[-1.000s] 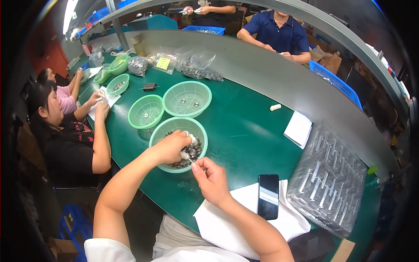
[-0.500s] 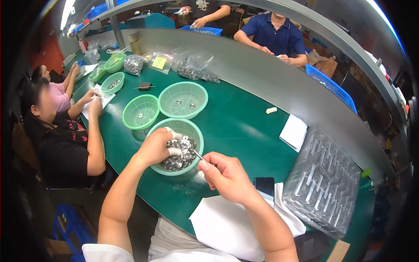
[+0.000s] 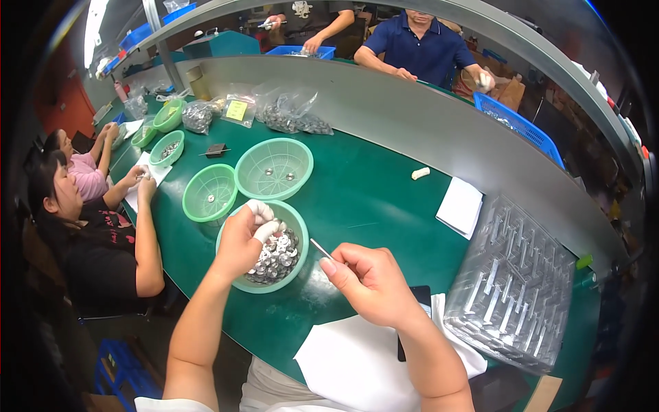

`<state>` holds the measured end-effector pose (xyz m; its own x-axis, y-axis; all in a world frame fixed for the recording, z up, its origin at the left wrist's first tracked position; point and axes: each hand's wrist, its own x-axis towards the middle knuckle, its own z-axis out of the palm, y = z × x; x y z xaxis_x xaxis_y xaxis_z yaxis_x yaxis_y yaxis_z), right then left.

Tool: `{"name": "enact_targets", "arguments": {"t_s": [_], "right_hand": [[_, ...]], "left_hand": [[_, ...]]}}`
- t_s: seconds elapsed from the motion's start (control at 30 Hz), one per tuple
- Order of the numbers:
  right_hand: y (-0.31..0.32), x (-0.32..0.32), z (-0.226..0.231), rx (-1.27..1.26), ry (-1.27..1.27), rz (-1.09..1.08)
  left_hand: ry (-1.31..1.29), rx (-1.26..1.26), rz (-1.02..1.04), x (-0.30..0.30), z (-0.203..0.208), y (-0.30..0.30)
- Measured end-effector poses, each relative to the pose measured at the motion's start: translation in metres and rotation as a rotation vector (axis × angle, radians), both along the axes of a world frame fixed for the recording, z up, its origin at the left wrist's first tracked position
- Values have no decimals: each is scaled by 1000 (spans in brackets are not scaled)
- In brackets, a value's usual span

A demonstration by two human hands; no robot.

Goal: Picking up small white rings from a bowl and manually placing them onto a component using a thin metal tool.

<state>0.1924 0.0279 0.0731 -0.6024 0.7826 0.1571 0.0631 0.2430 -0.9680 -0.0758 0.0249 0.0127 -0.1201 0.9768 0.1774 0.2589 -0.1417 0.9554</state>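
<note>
A pale green basket (image 3: 296,269) close in front of me holds a heap of small silvery metal parts (image 3: 273,259). Above its left side is my left hand (image 3: 241,242), with white coverings on the thumb and a finger. Its fingertips are pinched together, and whatever they hold is hidden. Right of the basket, my right hand (image 3: 367,281) grips a thin metal rod (image 3: 320,248) between thumb and fingers. The rod's tip points up and left, just off the basket's rim. Two more baskets stand behind: a green one (image 3: 206,180) with one small part, and a paler one (image 3: 274,152) with two.
White cloth (image 3: 357,357) lies at the near edge, beside a dark phone (image 3: 420,295). Stacked clear plastic trays (image 3: 511,288) stand right, near folded white paper (image 3: 460,206). Bags of metal parts (image 3: 292,117) line the grey divider (image 3: 384,113). Co-workers sit left and beyond the divider.
My left hand has lifted off the heap, its fingers drawn together. The rod in my right hand has moved away from the parts to outside the rim. A co-worker's hand now reaches over a blue basket.
</note>
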Motion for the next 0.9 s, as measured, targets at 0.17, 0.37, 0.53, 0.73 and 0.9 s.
{"name": "enact_targets", "arguments": {"t_s": [0.17,0.37,0.53,0.73,0.9], "right_hand": [[7,1,-8,28,20,-39],[12,-3,-17,9,40,-8],[10,-14,-26,73,8,-41],[10,-16,-23,76,-34,-108],[9,-17,-26,163,-43,-167]], "left_hand": [[-419,87,-10,57,21,2],[-658,88,-93,68,6,-11],[-544,82,-169,67,-7,-20],[-438,223,-156,71,-10,-22],[-16,420,-56,79,-9,-21]]}}
